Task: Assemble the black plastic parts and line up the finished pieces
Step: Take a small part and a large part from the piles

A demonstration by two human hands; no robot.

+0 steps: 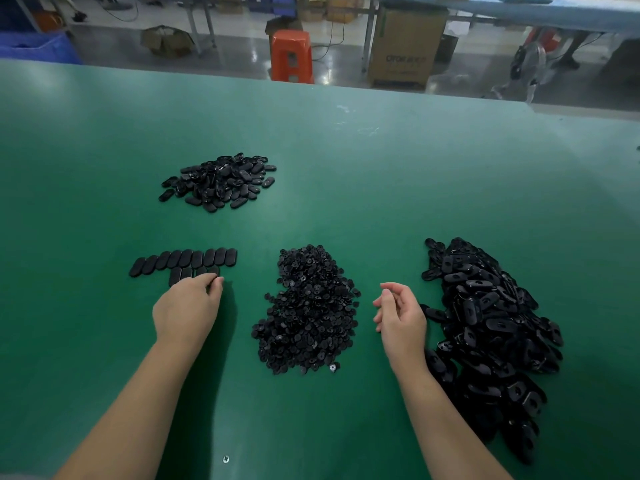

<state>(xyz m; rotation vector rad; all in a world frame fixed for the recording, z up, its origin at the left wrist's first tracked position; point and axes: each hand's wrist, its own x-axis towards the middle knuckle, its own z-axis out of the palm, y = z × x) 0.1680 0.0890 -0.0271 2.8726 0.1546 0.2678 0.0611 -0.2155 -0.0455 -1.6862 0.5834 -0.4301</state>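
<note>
Spreading across the wide green work table point(346, 168), the stock is showing how much is waiting. The biggest mass is the long heap of black oval plastic shells with cut-out holes point(485, 327), lying at the right edge and running almost to the near side; it is looking barely dented. Next in size, the central mound of small black round plastic inserts point(308, 310) is sitting between the two hands, also large. Farther back on the left, a smaller pile of smooth black oval pieces point(220, 181) is lying loose; whether these are finished ones I cannot tell. Nearer, the upper row of finished black oval pieces point(183, 261) is standing side by side, about ten in all, and a shorter second row point(190, 273) is starting just below it, touching it. The left hand point(187, 306) is reaching palm down, its fingertips point(216, 280) pressing the newest piece into that second row. The right hand point(398, 313) is hovering beside the inserts, fingers loosely curled, holding nothing visible. By my judgement the work is only beginning.
</note>
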